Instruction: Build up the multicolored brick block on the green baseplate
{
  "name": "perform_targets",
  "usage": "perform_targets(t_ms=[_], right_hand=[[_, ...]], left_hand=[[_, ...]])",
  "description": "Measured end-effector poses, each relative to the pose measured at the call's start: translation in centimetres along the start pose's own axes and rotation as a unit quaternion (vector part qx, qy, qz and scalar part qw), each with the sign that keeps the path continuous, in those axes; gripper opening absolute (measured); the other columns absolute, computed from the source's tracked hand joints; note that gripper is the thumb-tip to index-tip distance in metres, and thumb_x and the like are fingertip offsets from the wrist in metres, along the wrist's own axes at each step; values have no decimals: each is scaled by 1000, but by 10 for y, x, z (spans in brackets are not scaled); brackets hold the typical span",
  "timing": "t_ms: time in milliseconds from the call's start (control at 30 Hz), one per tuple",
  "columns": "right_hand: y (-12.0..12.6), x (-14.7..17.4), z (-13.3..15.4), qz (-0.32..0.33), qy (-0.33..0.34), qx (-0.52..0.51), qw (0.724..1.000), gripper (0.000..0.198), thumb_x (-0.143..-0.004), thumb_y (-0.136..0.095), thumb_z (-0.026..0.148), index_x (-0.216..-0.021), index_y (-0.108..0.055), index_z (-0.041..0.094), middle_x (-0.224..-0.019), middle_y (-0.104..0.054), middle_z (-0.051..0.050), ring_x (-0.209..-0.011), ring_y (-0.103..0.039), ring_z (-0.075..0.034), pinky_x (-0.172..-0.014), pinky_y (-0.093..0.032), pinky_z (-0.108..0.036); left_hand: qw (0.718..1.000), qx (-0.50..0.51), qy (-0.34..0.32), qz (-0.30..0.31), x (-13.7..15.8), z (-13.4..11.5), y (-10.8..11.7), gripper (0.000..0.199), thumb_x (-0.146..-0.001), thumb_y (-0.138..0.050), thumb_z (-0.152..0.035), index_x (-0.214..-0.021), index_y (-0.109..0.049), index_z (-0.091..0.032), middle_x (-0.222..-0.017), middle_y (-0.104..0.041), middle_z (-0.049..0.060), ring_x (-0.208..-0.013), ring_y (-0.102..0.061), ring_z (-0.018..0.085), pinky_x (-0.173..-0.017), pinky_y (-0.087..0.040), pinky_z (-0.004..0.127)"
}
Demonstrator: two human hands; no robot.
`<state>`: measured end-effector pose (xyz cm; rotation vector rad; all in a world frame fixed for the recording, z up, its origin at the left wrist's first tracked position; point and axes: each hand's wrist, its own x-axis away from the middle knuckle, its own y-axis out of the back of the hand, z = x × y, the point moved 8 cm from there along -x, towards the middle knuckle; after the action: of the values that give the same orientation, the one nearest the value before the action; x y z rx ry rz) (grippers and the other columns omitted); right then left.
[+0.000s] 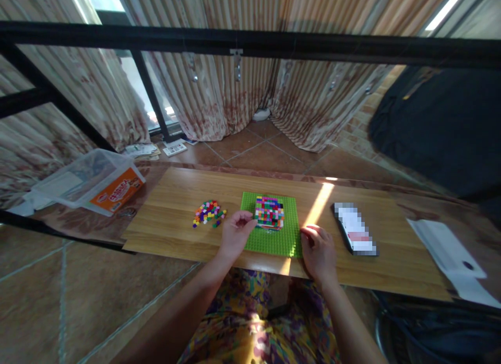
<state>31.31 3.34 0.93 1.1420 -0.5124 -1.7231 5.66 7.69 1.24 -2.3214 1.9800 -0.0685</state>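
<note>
A green studded baseplate (pixel 254 244) lies on the wooden table, bearing a squarish block of small multicoloured bricks (pixel 269 212). At the left side of that block is my left hand (pixel 237 231), thumb and forefinger brought together in a pinch. Whatever is between those fingertips is too small to make out. My right hand (pixel 320 249) rests on the table by the baseplate's right edge, its fingers curled in; I cannot tell whether they grip the edge. Left of the baseplate, loose coloured bricks (pixel 209 211) lie in a pile.
A phone (pixel 354 228) with a blurred screen lies right of my right hand. The wooden table (pixel 172 218) has a clear plastic bin (pixel 97 176) with an orange label beyond its left end. White items (pixel 450 249) sit at the far right. A black bar (pixel 250 43) crosses above.
</note>
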Motion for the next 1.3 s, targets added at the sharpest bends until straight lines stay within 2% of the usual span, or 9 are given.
perform_targets(t_ms=[133, 267, 433, 567, 733, 867, 1067, 1300], right_hand=[[-1, 0, -1, 2, -1, -1, 1000, 22, -88, -47, 30, -92, -66, 20, -102, -65, -8, -98, -55, -23, -87, -44, -40], [-1, 1, -1, 3, -9, 4, 1000, 22, -88, -48, 30, -92, -67, 20, -103, -65, -8, -98, -55, -23, -89, -44, -40], [0, 0, 0, 1, -12, -4, 1000, 22, -88, -48, 31, -90, -67, 20, -102, -65, -8, -98, -55, -22, -89, -43, -40], [1, 0, 0, 2, -10, -5, 1000, 22, -88, -48, 31, -91, -67, 20, -102, -65, -8, -97, -55, -22, -88, -43, -40], [-1, 0, -1, 4, -6, 0, 1000, 22, -88, -47, 31, -92, -67, 20, -103, -65, -8, -98, -55, -23, -89, -43, -41], [-1, 0, -1, 2, -4, -4, 1000, 22, -88, -47, 31, -91, -67, 21, -102, -64, -8, -98, -55, -23, -88, -43, -41], [1, 0, 1, 0, -7, -1, 1000, 21, -88, -48, 30, -91, -67, 21, -102, -65, -7, -97, -54, -23, -88, -43, -39], [1, 0, 1, 1, -8, -5, 1000, 21, -88, -48, 29, -91, -67, 21, -101, -64, -8, -97, -54, -23, -87, -44, -40]], left_hand=[[986, -150, -59, -39, -5, -11, 34, 9, -73, -59, -21, -81, -63, -18, -76, -64, 2, -70, -60, 14, -69, -48, 27], [920, -367, -133, -36, -11, -29, 56, 14, -76, -55, -17, -88, -63, -19, -84, -65, 5, -76, -60, 18, -73, -48, 32], [838, -515, -175, -47, -10, -37, 62, 15, -78, -55, -19, -90, -64, -20, -96, -65, 11, -97, -59, 28, -87, -46, 42], [805, -563, -183, -41, -11, -32, 59, 15, -80, -53, -20, -89, -65, -18, -100, -65, 14, -102, -58, 31, -92, -43, 46], [802, -565, -192, -34, -13, -32, 58, 15, -82, -50, -20, -84, -65, -20, -96, -66, 12, -101, -58, 29, -94, -41, 47], [808, -553, -202, -12, -9, -35, 52, 13, -83, -50, -21, -82, -64, -21, -95, -66, 10, -97, -58, 28, -91, -43, 45], [830, -512, -218, 36, 2, -42, 29, 12, -87, -50, -21, -79, -60, -21, -83, -63, 5, -91, -58, 23, -84, -44, 36], [864, -443, -221, 90, 16, -57, 3, 11, -89, -51, -24, -83, -60, -20, -85, -63, 4, -85, -59, 19, -76, -44, 32]])
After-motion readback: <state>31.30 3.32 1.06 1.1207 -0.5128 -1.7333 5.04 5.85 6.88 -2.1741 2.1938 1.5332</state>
